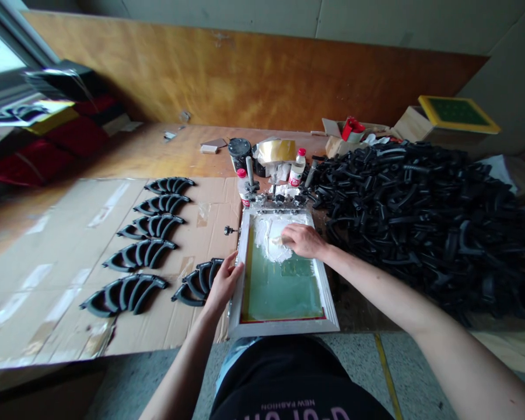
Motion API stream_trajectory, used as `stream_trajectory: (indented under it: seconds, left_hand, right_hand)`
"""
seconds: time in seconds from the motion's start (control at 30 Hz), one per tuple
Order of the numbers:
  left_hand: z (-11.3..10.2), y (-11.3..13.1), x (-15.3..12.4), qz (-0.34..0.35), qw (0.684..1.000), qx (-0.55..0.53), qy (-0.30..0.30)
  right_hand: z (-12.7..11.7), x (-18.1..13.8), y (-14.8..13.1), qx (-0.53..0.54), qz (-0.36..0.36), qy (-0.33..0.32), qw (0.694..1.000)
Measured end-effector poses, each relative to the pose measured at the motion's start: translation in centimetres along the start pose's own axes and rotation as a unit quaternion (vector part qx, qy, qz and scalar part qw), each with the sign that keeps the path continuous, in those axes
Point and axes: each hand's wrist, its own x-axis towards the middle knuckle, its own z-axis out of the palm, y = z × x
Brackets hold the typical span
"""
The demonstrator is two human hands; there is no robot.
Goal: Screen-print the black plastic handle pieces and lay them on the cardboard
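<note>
While the aluminium screen frame is lying on the tabletop, its long axis is running away from the wearer.
Near its far end, the right hand is pinching a pale scraper in white paste; the left hand, loosely open, is touching the left rail.

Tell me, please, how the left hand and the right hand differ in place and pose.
The left hand is at the metal frame's outer left edge; the right hand is over the screen inside it. The right hand pinches a small pale piece at the white paste, while the left hand's thumb and forefinger are apart. Both are bare.
</note>
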Motion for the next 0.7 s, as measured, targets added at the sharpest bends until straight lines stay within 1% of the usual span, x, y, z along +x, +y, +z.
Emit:
stream_trajectory:
  seconds: [0.13,0.2,0.23,0.3,0.33,0.37,0.4,0.43,0.47,0.53,0.6,0.63,0.67,0.7]
  left_hand:
    - [-0.8,3.4,-1.5,0.004,1.0,0.013,-0.008]
    - [-1.2,5.5,-2.0,0.032,0.999,0.014,0.007]
    - [-1.3,6.5,-2.1,0.05,0.999,0.009,0.013]
    - [-1.1,8.7,-1.7,0.09,0.996,-0.02,0.019]
    - [-0.9,9.7,-1.3,0.115,0.992,-0.043,0.021]
    - [-0.6,10.8,-0.7,0.139,0.988,-0.07,0.02]
    - [-0.2,11.7,-0.1,0.161,0.982,-0.096,0.017]
    - [0.2,12.5,0.5,0.176,0.977,-0.119,0.014]
    - [0.6,13.0,1.1,0.184,0.973,-0.137,0.013]
    - [1.5,13.1,1.8,0.183,0.967,-0.175,0.025]
    - [2.6,11.6,1.5,0.157,0.965,-0.203,0.049]
    - [3.3,10.3,1.1,0.124,0.97,-0.207,0.04]
    - [4.0,8.8,0.5,0.075,0.977,-0.201,0.012]
    - [4.9,7.1,-0.2,0.015,0.981,-0.189,-0.029]
  right_hand:
    - [-2.1,4.9,2.3,-0.01,0.137,0.046,0.989]
    - [-3.7,5.5,4.1,-0.023,0.187,0.08,0.979]
    - [-4.5,5.1,5.2,-0.027,0.211,0.108,0.971]
    - [-5.6,3.0,7.3,-0.028,0.276,0.167,0.946]
    - [-5.6,1.6,8.1,-0.021,0.315,0.182,0.931]
    - [-5.2,0.1,8.7,-0.011,0.353,0.185,0.917]
    - [-4.4,-1.3,8.9,0.005,0.381,0.174,0.908]
    - [-3.2,-2.6,8.8,0.028,0.388,0.149,0.909]
    - [-1.8,-3.6,8.3,0.05,0.373,0.125,0.918]
    - [1.2,-4.8,6.5,0.078,0.286,0.074,0.952]
    - [3.3,-4.9,4.2,0.054,0.204,0.035,0.977]
    - [3.8,-4.8,3.0,0.034,0.184,0.023,0.982]
    - [4.1,-4.5,1.7,0.016,0.18,0.019,0.983]
    - [4.2,-4.3,0.3,0.004,0.186,0.025,0.982]
